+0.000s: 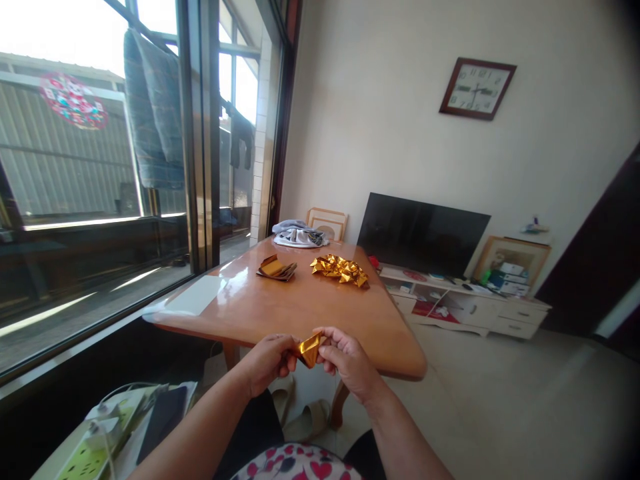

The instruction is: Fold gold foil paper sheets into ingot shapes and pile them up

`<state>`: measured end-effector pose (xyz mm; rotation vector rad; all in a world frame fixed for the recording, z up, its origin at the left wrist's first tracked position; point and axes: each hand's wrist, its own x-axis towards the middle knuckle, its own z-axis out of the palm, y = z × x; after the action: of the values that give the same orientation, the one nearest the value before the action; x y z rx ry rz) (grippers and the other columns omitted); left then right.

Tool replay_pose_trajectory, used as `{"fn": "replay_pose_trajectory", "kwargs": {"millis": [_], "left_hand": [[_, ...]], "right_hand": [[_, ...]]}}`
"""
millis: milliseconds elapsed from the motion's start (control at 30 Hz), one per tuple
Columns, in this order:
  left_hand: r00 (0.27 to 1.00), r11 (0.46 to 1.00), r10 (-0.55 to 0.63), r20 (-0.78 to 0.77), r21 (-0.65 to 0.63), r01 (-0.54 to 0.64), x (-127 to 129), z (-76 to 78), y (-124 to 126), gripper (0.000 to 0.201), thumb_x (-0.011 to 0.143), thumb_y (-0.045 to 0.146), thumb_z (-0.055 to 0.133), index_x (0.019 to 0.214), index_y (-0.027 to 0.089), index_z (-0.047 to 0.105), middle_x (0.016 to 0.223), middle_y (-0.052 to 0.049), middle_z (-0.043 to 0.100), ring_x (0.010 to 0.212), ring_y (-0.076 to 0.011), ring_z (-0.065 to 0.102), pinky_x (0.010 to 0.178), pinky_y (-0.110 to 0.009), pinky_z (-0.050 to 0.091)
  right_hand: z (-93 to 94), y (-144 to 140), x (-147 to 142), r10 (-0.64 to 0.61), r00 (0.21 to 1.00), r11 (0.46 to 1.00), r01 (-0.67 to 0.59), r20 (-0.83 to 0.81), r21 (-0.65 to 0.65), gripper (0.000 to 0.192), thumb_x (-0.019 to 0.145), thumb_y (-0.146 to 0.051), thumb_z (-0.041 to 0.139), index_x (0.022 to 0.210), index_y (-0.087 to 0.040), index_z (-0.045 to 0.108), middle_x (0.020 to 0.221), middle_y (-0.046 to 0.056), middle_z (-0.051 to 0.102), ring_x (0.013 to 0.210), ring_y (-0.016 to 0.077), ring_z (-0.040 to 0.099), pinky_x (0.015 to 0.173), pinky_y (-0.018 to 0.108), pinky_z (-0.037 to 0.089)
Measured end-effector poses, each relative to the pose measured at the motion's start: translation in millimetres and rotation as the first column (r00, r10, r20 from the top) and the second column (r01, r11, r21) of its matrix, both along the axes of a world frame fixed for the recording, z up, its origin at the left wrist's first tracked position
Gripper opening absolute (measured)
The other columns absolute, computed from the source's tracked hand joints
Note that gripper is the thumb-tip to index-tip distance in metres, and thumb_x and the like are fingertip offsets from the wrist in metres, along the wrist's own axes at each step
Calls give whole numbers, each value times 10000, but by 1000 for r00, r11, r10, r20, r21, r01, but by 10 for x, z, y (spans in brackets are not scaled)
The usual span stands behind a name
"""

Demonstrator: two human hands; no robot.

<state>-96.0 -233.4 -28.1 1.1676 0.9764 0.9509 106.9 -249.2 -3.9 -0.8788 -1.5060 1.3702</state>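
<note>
My left hand (267, 363) and right hand (347, 360) pinch a folded gold foil paper (309, 349) at the wooden table's (300, 307) near edge.

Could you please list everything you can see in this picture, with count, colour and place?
gold paper piece: one, gold, pinched between both hands
folded gold shapes: one heap, gold, far middle of the table
flat paper stack: one, gold and brown, left of the heap
cloth: one, grey-white, table's far end
table: one, orange-brown wood, by the window
television: one, black, against the wall
clock: one, brown frame, on the wall
power strip: one, white, bottom left
left hand: one, grips the piece
right hand: one, grips the piece
</note>
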Motion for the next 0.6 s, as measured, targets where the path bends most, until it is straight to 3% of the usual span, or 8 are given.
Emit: {"fn": "replay_pose_trajectory", "kwargs": {"millis": [233, 400, 600], "left_hand": [[998, 995, 58, -39, 80, -54, -12, 20, -14, 320, 855, 410, 550, 805, 132, 701, 571, -14, 589, 515, -110, 465, 500, -226, 320], [987, 963, 143, -72, 241, -122, -12, 92, -26, 384, 905, 475, 528, 874, 130, 694, 679, -43, 658, 612, -140, 535, 579, -242, 393], [977, 932, 203, -66, 319, -172, 29, 88, -1, 408, 899, 457, 552, 1062, 120, 714, 788, -57, 702, 713, -171, 603, 647, -251, 450]], "right_hand": [[-36, 30, 26, -96, 995, 995, 96, 4, 33, 417, 858, -501, 648, 1135, -191, 673, 706, -13, 624, 559, 96, 469, 528, 214, 354], [-102, 83, 31, -185, 983, 980, 185, -4, 71, 426, 841, -471, 682, 1153, -183, 708, 785, 7, 649, 634, 113, 517, 583, 238, 412], [-162, 106, -18, -286, 958, 957, 287, -16, 46, 445, 826, -458, 689, 1145, -149, 711, 892, 59, 713, 735, 165, 626, 665, 282, 525]]}}
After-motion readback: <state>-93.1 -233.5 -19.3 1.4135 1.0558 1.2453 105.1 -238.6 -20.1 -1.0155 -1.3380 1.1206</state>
